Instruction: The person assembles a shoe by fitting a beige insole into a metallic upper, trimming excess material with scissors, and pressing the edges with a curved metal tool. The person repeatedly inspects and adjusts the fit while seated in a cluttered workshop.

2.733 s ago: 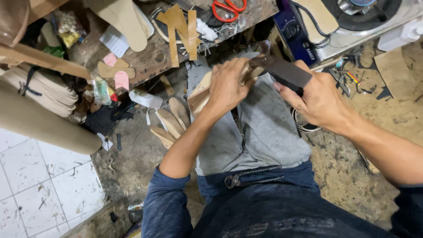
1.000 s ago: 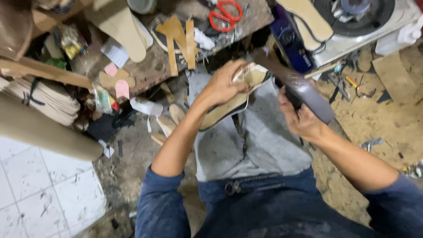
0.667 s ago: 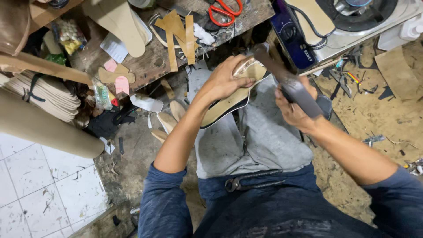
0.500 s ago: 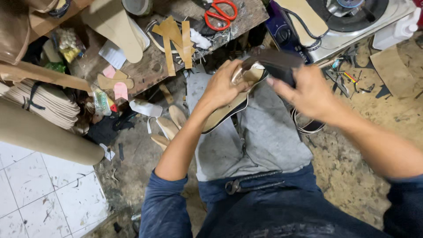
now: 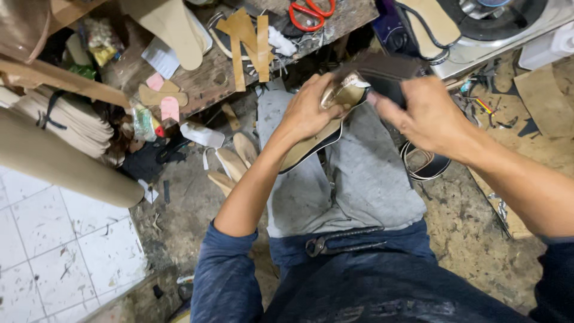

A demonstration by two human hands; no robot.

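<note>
Head view: person is sitting with a grey cloth [image 5: 353,179] over the lap, padding the knees as a work rest. Left hand [image 5: 311,110] is curling closed around the shoe [image 5: 326,128], pinning it against the lap so it is not slipping. Right hand [image 5: 427,116] is gripping a dark block [image 5: 382,75], fingers wrapped shut, pressing it at the shoe's upper end. Pincers [image 5: 341,242] are lying on the lap, near the waist. Scissors [image 5: 311,11] are sitting on the bench [image 5: 203,78] above, well apart. Soles [image 5: 233,164] are lying on the floor beside the left forearm.
</note>
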